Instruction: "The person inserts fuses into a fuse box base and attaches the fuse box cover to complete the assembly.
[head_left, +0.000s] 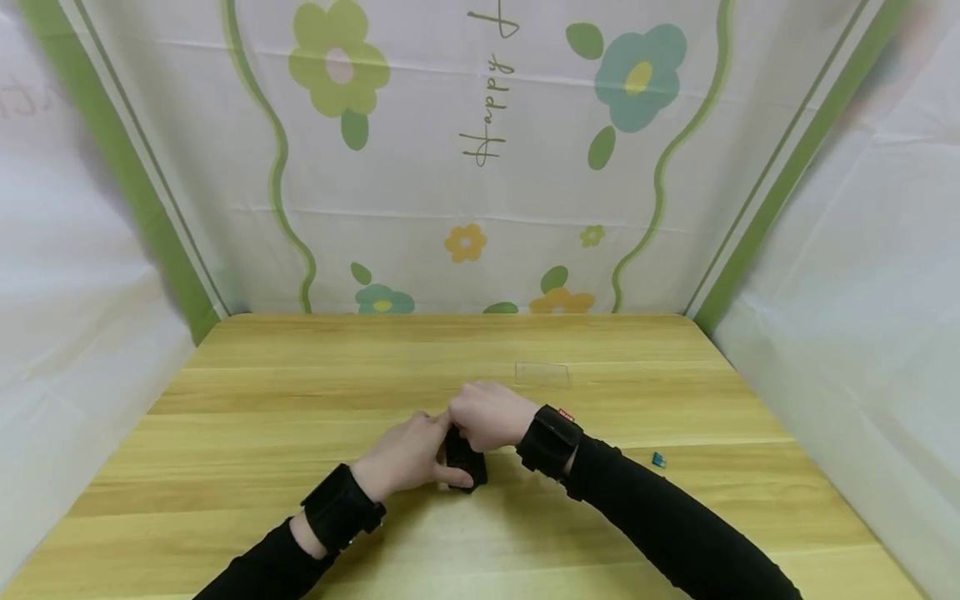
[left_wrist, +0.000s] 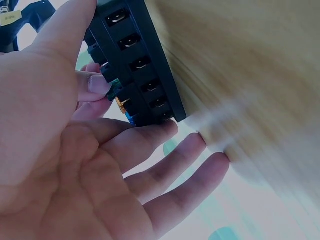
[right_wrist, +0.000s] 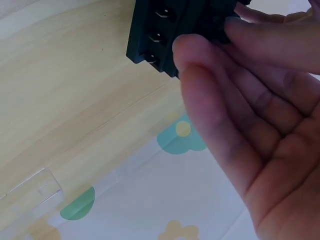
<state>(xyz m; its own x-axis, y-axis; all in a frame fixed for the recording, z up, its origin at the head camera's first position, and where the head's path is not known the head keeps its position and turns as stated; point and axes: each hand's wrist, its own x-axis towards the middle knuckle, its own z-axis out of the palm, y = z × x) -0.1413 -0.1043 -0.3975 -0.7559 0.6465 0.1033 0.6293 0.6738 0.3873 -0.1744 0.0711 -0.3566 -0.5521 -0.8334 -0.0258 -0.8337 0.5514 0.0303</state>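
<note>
A black fuse box stands on the table in front of me, with a row of metal-lined slots along its side in the left wrist view. My left hand grips it between thumb and forefinger, the other fingers spread beside it. Over its far end, my right hand has its fingertips bent together at the top. In the left wrist view, one of those fingertips meets a green blade fuse. An orange fuse sits further along the box. The right fingers partly hide the fuse top.
A small blue blade fuse lies on the wooden table to the right, near my right forearm. Beyond my right hand lies a clear plastic cover. White printed cloth encloses the table at the back and sides.
</note>
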